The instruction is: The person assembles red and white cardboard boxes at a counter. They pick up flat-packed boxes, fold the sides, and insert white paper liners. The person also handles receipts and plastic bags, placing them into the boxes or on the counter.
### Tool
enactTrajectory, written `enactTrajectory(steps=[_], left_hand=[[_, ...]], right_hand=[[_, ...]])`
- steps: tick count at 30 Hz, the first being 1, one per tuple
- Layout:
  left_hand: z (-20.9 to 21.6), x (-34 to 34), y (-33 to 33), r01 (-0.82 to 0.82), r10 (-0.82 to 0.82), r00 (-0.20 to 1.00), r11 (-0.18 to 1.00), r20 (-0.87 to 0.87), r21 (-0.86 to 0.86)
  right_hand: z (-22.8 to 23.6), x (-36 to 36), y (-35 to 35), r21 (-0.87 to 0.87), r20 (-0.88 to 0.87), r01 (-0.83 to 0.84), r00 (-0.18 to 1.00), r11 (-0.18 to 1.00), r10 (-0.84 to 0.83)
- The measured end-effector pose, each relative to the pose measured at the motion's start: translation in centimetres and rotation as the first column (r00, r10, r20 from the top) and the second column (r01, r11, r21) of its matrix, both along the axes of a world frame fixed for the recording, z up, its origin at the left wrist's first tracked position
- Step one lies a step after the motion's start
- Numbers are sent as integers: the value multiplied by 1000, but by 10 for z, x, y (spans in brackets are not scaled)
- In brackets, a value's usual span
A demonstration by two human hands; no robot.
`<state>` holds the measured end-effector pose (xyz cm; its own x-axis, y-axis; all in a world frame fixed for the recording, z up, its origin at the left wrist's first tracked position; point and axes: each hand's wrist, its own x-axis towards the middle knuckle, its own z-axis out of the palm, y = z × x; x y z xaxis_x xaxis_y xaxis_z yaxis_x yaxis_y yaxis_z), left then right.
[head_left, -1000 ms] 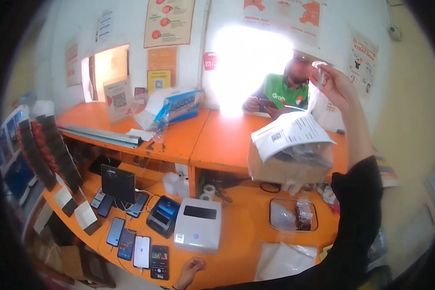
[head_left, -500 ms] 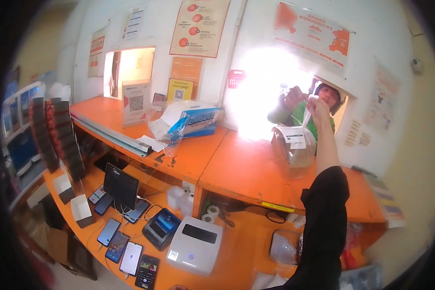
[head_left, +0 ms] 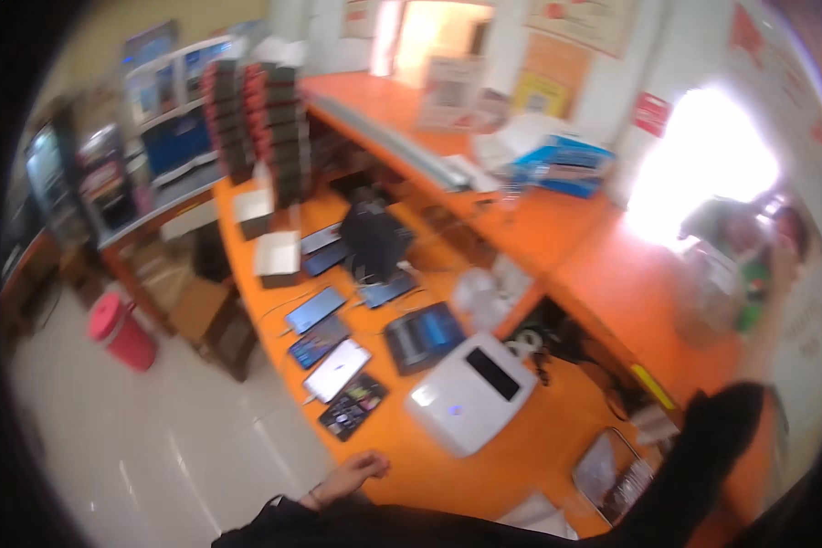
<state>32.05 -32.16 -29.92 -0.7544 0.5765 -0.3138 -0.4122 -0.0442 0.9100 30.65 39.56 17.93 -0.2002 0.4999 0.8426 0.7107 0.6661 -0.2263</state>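
My left hand (head_left: 358,472) is over the near edge of the orange desk, below the row of phones. Its fingers are loosely curled in, with nothing visible in them. My right arm reaches across the raised orange counter to the far right. There my right hand (head_left: 782,239) is smeared by motion beside a clear plastic bag (head_left: 708,288) standing on the counter, so I cannot make out its fingers. Behind it, a person in green (head_left: 753,297) stands at the bright window opening, mostly blurred.
Several phones (head_left: 336,370), a dark printer (head_left: 423,338) and a white machine (head_left: 473,393) occupy the lower desk. A blue-and-white package (head_left: 564,164) lies on the raised counter. Stacked boxes (head_left: 274,128) stand at its left end. A pink bin (head_left: 121,331) is on the floor.
My view has swung left, so the counter appears shifted right and tilted. My left hand has come more into sight. My right arm stays stretched toward the bag, whose top it gripped earlier.
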Motion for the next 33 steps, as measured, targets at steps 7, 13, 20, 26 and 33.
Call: enactTrajectory(steps=[7,13,20,26,33], left_hand=[[-2,-39,-72,-247,251,968,962,-16,112],[-8,-109,-159,-245,254,965,962,-70,123],[-11,-185,-354,-662,664,734,747,-142,62],[-12,-168,-492,-801,737,597,571,-317,-181],[-27,-268,-516,-802,752,596,578,-283,-152]], right_hand=[[-68,-49,-288,525,-293,-522,630,672,719],[-269,-191,-554,74,-258,-997,4,23,966],[-437,-416,-561,-304,-407,-759,649,575,642],[-469,-470,-583,-592,-369,-560,828,580,423],[-461,-473,-606,-572,-308,-404,913,714,269]])
